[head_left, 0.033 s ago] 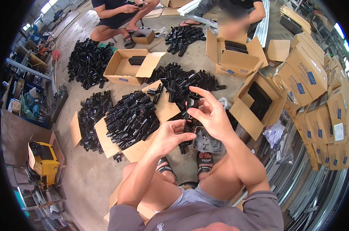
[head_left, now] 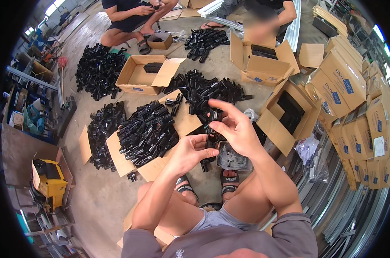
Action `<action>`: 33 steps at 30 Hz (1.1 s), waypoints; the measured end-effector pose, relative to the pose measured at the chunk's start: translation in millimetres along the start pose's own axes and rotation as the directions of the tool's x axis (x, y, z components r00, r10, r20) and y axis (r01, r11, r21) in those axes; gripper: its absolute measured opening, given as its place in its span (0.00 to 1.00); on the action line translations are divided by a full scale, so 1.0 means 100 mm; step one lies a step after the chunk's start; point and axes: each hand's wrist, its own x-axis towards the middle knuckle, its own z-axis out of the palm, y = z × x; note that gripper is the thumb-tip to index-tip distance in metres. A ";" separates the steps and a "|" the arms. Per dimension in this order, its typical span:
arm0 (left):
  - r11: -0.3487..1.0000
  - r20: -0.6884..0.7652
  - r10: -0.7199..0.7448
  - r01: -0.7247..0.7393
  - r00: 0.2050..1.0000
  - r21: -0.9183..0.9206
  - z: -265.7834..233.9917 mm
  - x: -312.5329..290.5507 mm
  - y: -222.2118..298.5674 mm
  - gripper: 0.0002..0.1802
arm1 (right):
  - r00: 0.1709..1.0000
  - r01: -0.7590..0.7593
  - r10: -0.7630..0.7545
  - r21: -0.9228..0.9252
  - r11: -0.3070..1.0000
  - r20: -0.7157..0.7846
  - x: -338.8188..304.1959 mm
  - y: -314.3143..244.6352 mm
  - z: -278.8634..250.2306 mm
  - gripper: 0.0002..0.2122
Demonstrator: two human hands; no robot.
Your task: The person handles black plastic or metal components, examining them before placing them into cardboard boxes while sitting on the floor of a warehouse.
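Note:
In front of my knees, both hands hold glossy black plastic parts. My right hand (head_left: 236,132) pinches a short black tube-like piece (head_left: 215,115) between thumb and index finger. Just below it, my left hand (head_left: 187,154) grips a black plastic part (head_left: 212,138) between thumb and fingers. The two pieces line up one above the other; whether they are joined I cannot tell. Beneath my hands lies a clear plastic bag (head_left: 233,157) of small dark pieces. Left of my left hand, a heap of black parts (head_left: 145,133) rests on flattened cardboard.
More black heaps lie at the left (head_left: 96,71) and ahead (head_left: 199,92). Open cartons stand at centre (head_left: 137,84), far right (head_left: 264,71) and right (head_left: 272,124). Stacked boxes (head_left: 337,86) and metal profiles (head_left: 332,215) line the right. Two people sit opposite.
My right hand's index finger and the black piece it pinches sit very slightly lower. My left hand has hardly moved.

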 end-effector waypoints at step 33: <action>0.447 -0.130 0.305 -0.021 0.943 0.894 -0.30 0.15 -0.30 0.21 | 0.618 -0.665 -0.079 -0.574 0.478 -0.782 -0.03 3.75 -2.11 0.09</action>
